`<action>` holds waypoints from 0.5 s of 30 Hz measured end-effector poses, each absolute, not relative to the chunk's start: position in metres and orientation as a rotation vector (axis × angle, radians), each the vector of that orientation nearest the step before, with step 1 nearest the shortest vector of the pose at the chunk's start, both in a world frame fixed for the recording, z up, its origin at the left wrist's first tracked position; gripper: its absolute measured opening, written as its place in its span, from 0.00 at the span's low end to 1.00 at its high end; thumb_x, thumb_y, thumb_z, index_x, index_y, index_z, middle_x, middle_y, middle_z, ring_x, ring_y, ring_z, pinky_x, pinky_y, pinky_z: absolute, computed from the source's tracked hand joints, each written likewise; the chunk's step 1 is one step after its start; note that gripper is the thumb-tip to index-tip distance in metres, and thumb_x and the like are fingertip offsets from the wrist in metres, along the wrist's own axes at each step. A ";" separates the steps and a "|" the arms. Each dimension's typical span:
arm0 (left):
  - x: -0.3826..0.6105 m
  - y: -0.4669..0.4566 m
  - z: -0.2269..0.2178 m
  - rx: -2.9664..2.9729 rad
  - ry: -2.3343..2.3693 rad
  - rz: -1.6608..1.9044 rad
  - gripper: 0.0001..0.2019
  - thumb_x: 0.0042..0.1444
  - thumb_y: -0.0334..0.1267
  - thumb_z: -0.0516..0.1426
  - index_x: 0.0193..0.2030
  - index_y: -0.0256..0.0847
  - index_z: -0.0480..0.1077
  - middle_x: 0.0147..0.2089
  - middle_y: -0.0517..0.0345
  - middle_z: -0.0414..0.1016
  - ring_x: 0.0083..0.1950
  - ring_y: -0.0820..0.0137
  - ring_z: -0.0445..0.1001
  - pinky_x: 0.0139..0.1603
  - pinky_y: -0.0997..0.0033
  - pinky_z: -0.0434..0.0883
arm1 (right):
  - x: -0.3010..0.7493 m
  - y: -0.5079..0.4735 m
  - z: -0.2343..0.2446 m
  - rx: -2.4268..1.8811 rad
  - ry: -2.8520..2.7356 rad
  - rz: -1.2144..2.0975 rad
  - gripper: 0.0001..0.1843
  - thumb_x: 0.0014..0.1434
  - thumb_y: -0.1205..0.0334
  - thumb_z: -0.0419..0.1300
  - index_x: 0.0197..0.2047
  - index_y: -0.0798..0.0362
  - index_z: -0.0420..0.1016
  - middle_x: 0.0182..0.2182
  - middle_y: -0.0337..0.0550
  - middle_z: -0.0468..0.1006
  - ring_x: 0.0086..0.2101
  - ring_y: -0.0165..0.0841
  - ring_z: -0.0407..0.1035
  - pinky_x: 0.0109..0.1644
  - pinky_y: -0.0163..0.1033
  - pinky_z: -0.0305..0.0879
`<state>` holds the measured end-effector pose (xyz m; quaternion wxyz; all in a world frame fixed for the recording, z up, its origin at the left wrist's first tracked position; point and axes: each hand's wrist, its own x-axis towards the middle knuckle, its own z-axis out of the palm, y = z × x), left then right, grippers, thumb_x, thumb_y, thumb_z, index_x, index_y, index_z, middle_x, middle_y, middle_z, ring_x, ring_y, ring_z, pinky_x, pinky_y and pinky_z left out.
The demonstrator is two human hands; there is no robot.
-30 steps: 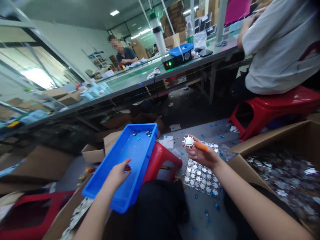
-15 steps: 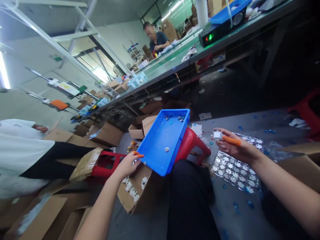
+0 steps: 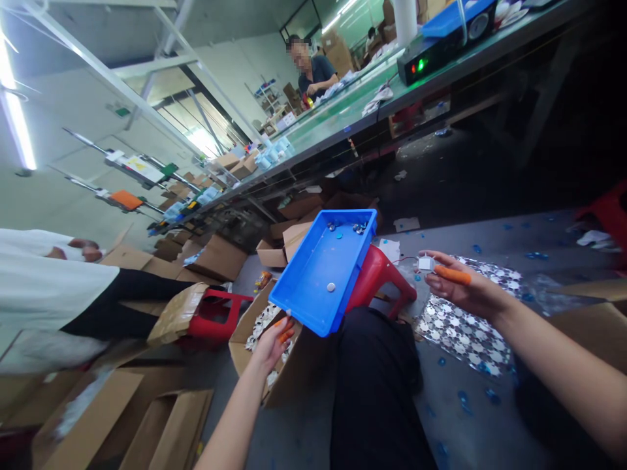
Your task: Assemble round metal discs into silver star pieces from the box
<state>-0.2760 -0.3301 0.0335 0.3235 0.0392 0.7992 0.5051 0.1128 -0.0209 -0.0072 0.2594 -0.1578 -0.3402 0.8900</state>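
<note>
My left hand [image 3: 271, 347], with orange finger cots, hangs over an open cardboard box [image 3: 259, 365] of small white pieces, just below the corner of a blue plastic tray [image 3: 323, 271]. Its fingers are apart, and nothing shows in them. Several small metal discs [image 3: 360, 228] lie in the tray, mostly at the far end. My right hand [image 3: 453, 285] pinches a small white piece [image 3: 426, 263] with a thin red wire, between its thumb and an orange-capped finger.
The tray rests above a red plastic stool [image 3: 377, 282] and my dark-clothed leg [image 3: 375, 391]. A silver sheet of punched shapes [image 3: 463, 333] and scattered blue bits lie on the floor. A seated co-worker's white shirt [image 3: 49, 287] is at left; cardboard boxes surround us.
My left hand has come off the tray's edge and dropped down over the box of white pieces. The right hand still pinches the white piece. The view has tilted since the oldest frame.
</note>
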 end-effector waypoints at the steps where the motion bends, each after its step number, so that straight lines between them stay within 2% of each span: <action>1: -0.274 -0.328 0.032 0.078 2.050 1.370 0.11 0.56 0.35 0.64 0.45 0.38 0.73 0.42 0.50 0.78 0.34 0.69 0.78 0.28 0.77 0.71 | 0.113 -0.021 -0.007 -0.432 -0.918 2.415 0.32 0.54 0.55 0.69 0.61 0.45 0.67 0.26 0.35 0.64 0.26 0.29 0.60 0.30 0.36 0.60; 7: -0.271 -0.318 0.031 -0.006 1.980 1.518 0.05 0.58 0.32 0.63 0.41 0.37 0.72 0.35 0.55 0.76 0.31 0.74 0.76 0.27 0.81 0.70 | 0.114 -0.021 -0.004 -0.448 -0.878 2.418 0.34 0.50 0.58 0.72 0.59 0.45 0.69 0.27 0.36 0.66 0.26 0.28 0.60 0.30 0.35 0.60; 10: -0.271 -0.317 0.030 -0.019 2.023 1.514 0.04 0.58 0.31 0.63 0.38 0.35 0.72 0.32 0.56 0.75 0.29 0.74 0.75 0.27 0.81 0.70 | 0.117 -0.020 -0.004 -0.437 -0.870 2.426 0.34 0.51 0.58 0.72 0.60 0.45 0.69 0.26 0.36 0.66 0.26 0.28 0.61 0.30 0.35 0.60; 15: -0.272 -0.317 0.034 0.050 2.154 1.444 0.07 0.53 0.32 0.66 0.37 0.35 0.73 0.33 0.53 0.78 0.30 0.72 0.77 0.27 0.79 0.70 | 0.117 -0.019 -0.006 -0.442 -0.894 2.394 0.33 0.51 0.59 0.72 0.59 0.44 0.70 0.30 0.38 0.71 0.27 0.28 0.61 0.31 0.35 0.61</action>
